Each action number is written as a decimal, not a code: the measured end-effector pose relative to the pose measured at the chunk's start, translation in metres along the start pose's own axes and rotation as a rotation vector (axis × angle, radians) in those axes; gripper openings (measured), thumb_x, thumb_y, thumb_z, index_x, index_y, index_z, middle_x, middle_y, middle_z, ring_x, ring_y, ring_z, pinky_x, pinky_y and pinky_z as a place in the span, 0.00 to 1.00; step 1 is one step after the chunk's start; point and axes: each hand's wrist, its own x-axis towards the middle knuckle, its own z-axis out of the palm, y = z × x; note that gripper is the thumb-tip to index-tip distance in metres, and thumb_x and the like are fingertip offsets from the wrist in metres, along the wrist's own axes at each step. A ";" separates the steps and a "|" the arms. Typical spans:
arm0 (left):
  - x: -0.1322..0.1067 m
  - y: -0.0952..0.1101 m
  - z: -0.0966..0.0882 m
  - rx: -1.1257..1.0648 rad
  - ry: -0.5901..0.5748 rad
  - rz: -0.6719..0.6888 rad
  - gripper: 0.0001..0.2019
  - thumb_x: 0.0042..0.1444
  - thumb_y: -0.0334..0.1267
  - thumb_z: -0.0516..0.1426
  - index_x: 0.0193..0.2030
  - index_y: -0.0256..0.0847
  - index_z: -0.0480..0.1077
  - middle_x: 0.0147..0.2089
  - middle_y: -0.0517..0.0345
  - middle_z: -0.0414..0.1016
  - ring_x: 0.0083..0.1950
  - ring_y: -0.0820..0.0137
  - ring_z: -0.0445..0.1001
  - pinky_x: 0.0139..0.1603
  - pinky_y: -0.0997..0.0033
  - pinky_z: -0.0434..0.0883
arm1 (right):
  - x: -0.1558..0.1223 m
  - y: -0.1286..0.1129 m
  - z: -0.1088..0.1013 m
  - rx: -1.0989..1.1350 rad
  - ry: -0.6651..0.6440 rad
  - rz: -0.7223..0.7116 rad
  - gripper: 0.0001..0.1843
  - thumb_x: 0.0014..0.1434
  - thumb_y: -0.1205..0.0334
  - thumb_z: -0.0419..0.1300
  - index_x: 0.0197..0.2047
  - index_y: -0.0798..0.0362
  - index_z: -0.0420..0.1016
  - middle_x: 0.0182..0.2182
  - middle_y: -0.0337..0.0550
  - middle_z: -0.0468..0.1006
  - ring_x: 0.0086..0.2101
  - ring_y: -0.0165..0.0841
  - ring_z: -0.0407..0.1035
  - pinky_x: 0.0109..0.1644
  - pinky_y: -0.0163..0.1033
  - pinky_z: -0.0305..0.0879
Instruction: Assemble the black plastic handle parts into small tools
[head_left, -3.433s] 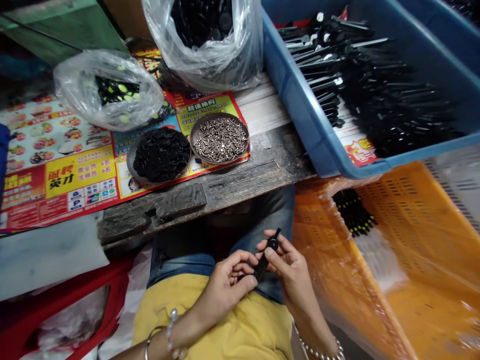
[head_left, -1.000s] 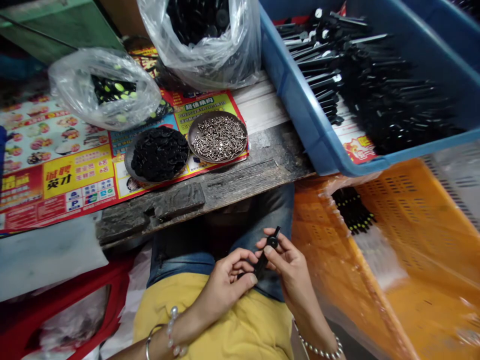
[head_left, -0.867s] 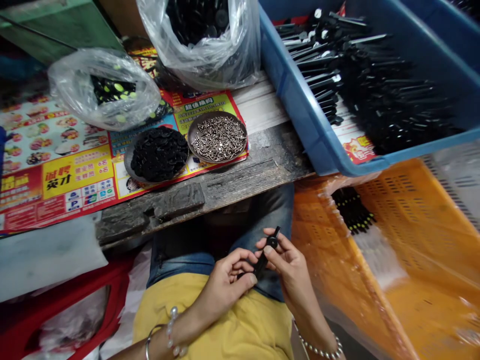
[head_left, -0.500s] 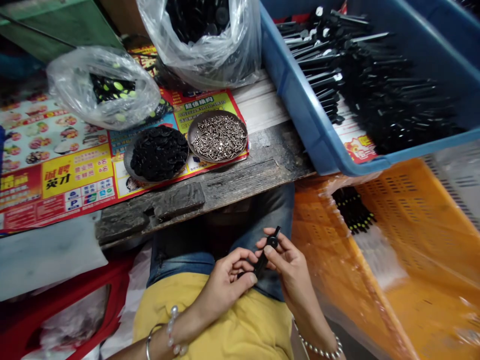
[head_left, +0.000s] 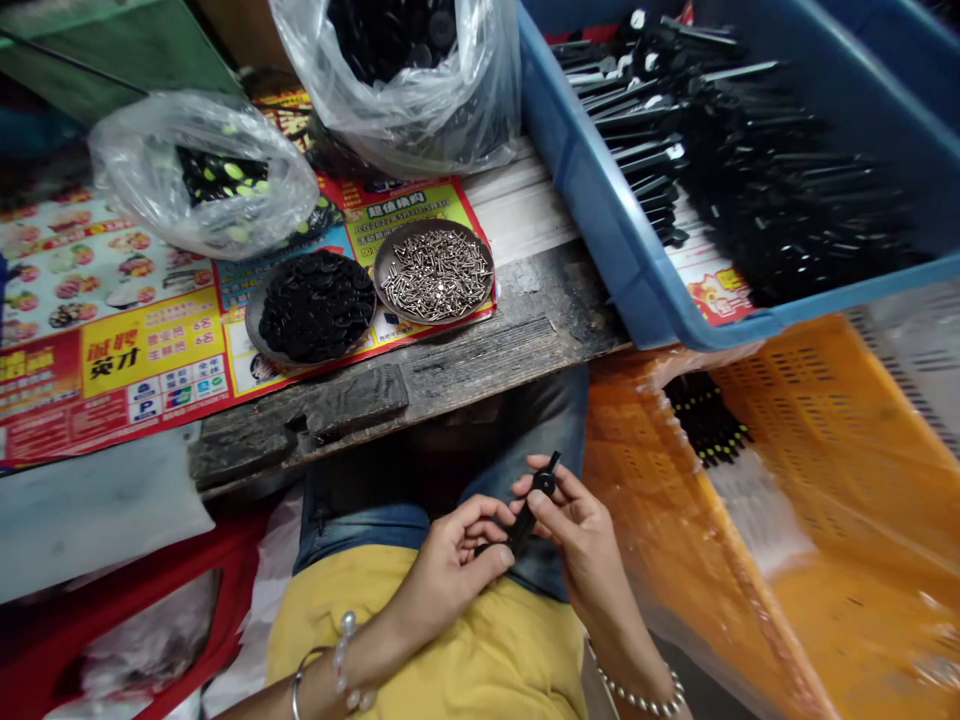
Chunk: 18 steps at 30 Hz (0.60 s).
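Observation:
Over my lap, both hands hold one slim black plastic part [head_left: 534, 505]. My left hand [head_left: 450, 565] pinches its lower end between thumb and fingers. My right hand [head_left: 581, 535] grips the upper end, where a small round black cap sits under the fingertips. On the bench in front lie a metal dish of silver screws [head_left: 435, 272] and a dish of black round caps [head_left: 315, 306]. A blue crate [head_left: 600, 215] at the right holds many long black parts.
An orange crate [head_left: 825, 480] lined with clear plastic stands at my right, with a few black parts inside. Two clear bags of parts [head_left: 202, 180] [head_left: 409, 75] rest on a colourful flyer [head_left: 112, 330]. A red stool [head_left: 112, 620] is at lower left.
Nothing has visibly changed in the hands; only the camera has shifted slightly, so the bench items appear a little further left.

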 end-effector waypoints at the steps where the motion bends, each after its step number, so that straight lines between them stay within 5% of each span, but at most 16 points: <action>1: 0.000 0.000 0.000 0.000 0.000 0.000 0.10 0.51 0.34 0.62 0.41 0.39 0.69 0.30 0.64 0.68 0.27 0.78 0.61 0.26 0.78 0.60 | 0.000 0.000 0.000 0.000 -0.001 0.000 0.19 0.53 0.58 0.71 0.48 0.46 0.75 0.35 0.36 0.80 0.32 0.28 0.75 0.34 0.29 0.71; 18: 0.002 0.001 0.000 -0.016 0.005 -0.007 0.11 0.50 0.35 0.63 0.40 0.39 0.69 0.30 0.64 0.69 0.26 0.78 0.60 0.25 0.78 0.58 | -0.001 -0.003 0.004 0.006 0.029 0.010 0.19 0.51 0.58 0.71 0.47 0.47 0.76 0.34 0.38 0.80 0.32 0.30 0.75 0.33 0.31 0.71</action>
